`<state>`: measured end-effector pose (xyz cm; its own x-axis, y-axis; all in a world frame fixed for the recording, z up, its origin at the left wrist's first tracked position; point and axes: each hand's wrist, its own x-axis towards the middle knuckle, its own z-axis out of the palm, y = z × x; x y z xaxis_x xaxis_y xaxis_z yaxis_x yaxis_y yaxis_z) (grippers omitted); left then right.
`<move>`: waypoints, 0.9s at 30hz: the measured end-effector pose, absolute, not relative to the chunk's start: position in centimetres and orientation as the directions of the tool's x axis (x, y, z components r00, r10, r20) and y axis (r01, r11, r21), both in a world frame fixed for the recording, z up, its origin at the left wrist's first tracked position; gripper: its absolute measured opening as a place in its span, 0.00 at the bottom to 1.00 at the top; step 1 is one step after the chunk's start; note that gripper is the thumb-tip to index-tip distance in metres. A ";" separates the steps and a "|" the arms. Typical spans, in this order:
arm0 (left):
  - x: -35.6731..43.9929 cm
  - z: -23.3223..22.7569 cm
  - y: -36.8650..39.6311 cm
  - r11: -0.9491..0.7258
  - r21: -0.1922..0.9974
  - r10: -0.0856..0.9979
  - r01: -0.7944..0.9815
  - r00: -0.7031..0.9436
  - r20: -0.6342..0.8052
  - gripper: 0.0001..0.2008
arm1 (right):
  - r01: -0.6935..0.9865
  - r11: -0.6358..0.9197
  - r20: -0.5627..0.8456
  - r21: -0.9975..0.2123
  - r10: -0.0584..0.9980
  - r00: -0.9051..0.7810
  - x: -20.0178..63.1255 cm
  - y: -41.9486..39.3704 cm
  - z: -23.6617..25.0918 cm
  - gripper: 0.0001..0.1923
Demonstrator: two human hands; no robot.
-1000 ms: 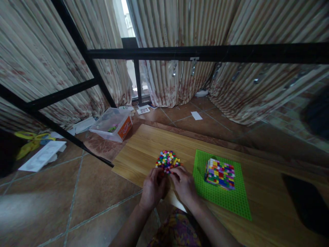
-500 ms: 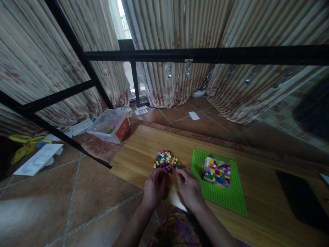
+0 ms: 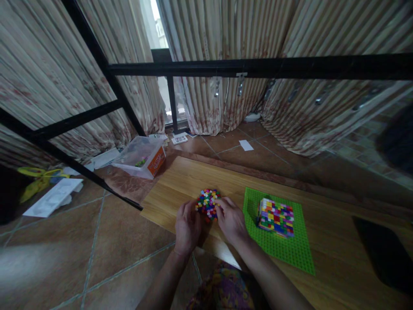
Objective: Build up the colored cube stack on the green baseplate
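Observation:
A heap of small, multicoloured toy bricks (image 3: 208,200) lies on a wooden table (image 3: 180,181) between my two hands. My left hand (image 3: 188,228) is at the heap's left edge, cupped, with thumb and fingers apart and nothing visibly held. My right hand (image 3: 231,219) reaches in from the right, its bent thumb and fingers closed about bricks on that edge; its fingertips are partly hidden. To the right is a green studded baseplate (image 3: 280,254), bearing a block built of many coloured bricks (image 3: 275,217).
A dark flat object (image 3: 380,245) lies at the table's right end. Beyond the left end stands a clear plastic box (image 3: 138,159) with an orange label. A black metal frame (image 3: 193,69) crosses in front of striped curtains (image 3: 222,103). White packaging (image 3: 53,198) lies on the tiled floor.
My right hand has moved up and left against the heap, bringing the loose bricks at its right side in. My left hand has shifted slightly left and down. The view has turned slightly.

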<state>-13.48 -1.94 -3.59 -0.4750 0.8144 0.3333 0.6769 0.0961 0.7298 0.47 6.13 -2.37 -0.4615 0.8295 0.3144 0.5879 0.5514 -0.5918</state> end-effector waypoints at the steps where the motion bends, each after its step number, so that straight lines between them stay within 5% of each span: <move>1: -13.7 -3.6 -1.5 0.091 0.701 0.818 0.707 -0.455 0.352 0.18 | 0.597 0.563 0.302 -0.572 0.821 -0.484 -0.1 6.7 -2.1 0.12; 9: -14.7 -4.2 1.7 0.010 0.678 0.896 0.735 -0.307 0.321 0.26 | 0.721 0.542 0.185 -0.432 0.836 -0.517 -3.3 8.8 -2.2 0.07; 15: -15.0 -4.6 2.3 -0.057 0.691 0.940 0.720 -0.194 0.281 0.32 | 0.710 0.551 0.219 -0.438 0.832 -0.510 -3.0 8.4 -2.6 0.06; 27: -16.1 -3.9 4.7 -0.129 0.715 0.974 0.687 -0.048 0.221 0.34 | 0.467 0.402 0.218 -0.788 0.891 -0.399 2.7 5.9 -1.8 0.08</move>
<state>-16.12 4.74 -3.87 -0.0478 0.9740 0.2214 0.6867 -0.1290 0.7154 2.74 5.93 -1.85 -0.3991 0.8907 0.2177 0.4671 0.4018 -0.7876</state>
